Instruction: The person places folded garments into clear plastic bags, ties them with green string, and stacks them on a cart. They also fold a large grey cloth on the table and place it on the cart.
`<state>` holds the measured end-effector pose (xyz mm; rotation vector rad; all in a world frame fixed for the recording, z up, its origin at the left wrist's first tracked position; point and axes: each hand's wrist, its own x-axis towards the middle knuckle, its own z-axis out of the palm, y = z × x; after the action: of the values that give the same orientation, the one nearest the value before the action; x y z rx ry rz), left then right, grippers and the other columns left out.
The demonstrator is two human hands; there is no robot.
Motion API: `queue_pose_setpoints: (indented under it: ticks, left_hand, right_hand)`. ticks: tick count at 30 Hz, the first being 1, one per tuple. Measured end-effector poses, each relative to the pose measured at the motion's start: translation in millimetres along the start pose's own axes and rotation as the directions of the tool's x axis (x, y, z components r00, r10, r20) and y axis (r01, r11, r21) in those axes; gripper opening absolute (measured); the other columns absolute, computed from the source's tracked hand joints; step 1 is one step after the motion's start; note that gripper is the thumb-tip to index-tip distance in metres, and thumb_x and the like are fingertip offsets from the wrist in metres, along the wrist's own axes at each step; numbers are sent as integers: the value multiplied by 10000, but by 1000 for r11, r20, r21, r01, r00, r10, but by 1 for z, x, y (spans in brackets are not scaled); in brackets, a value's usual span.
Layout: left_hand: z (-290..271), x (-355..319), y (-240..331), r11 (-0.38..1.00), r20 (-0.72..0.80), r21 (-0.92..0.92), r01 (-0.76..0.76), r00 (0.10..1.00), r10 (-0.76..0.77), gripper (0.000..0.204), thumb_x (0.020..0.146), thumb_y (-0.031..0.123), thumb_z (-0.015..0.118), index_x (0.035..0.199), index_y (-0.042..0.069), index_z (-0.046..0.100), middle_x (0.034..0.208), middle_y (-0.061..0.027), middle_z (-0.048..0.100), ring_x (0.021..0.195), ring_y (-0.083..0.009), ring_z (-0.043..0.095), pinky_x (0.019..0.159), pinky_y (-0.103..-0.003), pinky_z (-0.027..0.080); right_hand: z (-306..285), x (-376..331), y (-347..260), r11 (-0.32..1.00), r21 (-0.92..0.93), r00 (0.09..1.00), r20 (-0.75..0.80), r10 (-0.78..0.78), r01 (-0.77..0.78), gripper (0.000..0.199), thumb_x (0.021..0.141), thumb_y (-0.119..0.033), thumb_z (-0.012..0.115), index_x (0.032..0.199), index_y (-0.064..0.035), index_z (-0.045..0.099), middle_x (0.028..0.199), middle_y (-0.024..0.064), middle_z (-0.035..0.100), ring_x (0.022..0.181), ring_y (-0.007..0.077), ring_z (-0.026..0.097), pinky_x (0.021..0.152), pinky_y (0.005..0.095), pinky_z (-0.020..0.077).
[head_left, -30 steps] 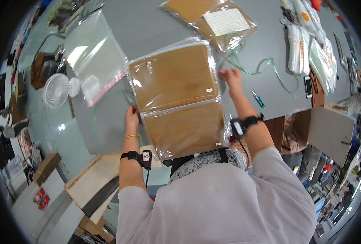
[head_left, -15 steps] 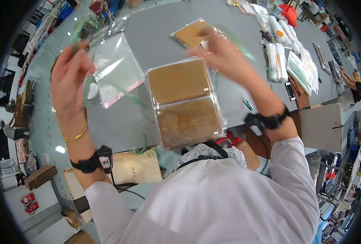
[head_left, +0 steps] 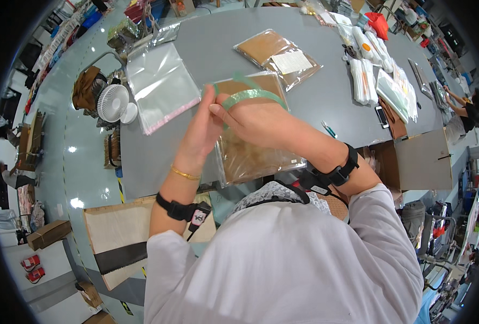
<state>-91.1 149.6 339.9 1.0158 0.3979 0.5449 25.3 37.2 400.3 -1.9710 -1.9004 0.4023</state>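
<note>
My hands meet above a clear plastic bag with flat brown contents [head_left: 255,159], which lies near the table's front edge. A glossy green plastic strip [head_left: 258,95] curves in a loop over the back of my right hand [head_left: 253,120]. That hand has its fingers drawn together, with the thumb pressed toward the left hand. Some of the strip also shows at the fingertips of my left hand [head_left: 206,116], which is closed on it. Exactly where the fingers pinch is partly hidden. Beyond the hands lies another brown-filled bag with a white paper [head_left: 291,62] on it.
Clear empty bags with a pink edge [head_left: 161,89] lie on the left, beside a white fan [head_left: 113,102]. On the right are bundled white bags [head_left: 363,81], a phone [head_left: 381,116] and a small teal-handled tool [head_left: 329,129]. A person's arm [head_left: 455,102] shows far right.
My hands were wide apart with the green strip trailing between them. They have come together over the near bag, the strip now looped tighter. My view has shifted slightly.
</note>
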Motion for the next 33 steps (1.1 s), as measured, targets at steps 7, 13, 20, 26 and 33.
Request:
queue_pose_setpoints:
  ticks: [7,13,20,26,33]
  left_hand:
    - [-122,5,42,818,336,-538,-206,837,432,473,1086,407,319,980,39,596,713,-58,581,684,-197,567,823,-405,514]
    - [-295,-30,29,713,-545,696,87,711,445,574,1040,541,344,1153,40,601,990,-120,637,863,-223,603,874,-411,510]
    - [-320,-61,-37,818,-781,228,528,601,-170,1142,828,867,376,1390,-126,412,1304,-302,543,1166,-359,605,974,-435,519]
    - [-210,-6,-193,741,-676,-251,622,435,-595,1133,816,843,469,1369,-145,442,1354,-256,547,1140,-327,610,1054,-457,425]
    - [-172,46,-210,842,-911,-33,538,329,-246,489,940,473,622,849,0,708,790,-13,666,699,-138,585,638,-305,463]
  right_hand:
    - [9,-32,140,847,530,892,-368,262,-29,393,1066,-329,423,1068,-38,687,970,134,651,988,272,613,952,359,434]
    - [39,-109,293,811,-403,699,-715,12,-425,297,1001,-320,531,952,-135,758,1541,230,333,1431,514,199,1153,537,235]
    - [115,-110,378,149,789,547,263,795,-596,714,1006,-637,285,1140,-61,686,1100,99,698,1091,223,612,951,357,424]
    - [209,-69,381,-346,802,558,590,583,-487,596,932,-648,502,1166,-118,642,936,-3,620,900,115,550,815,272,384]
    - [197,-51,367,80,840,591,307,746,-537,283,1000,-333,584,1039,-88,719,846,-34,551,847,121,517,815,260,376]
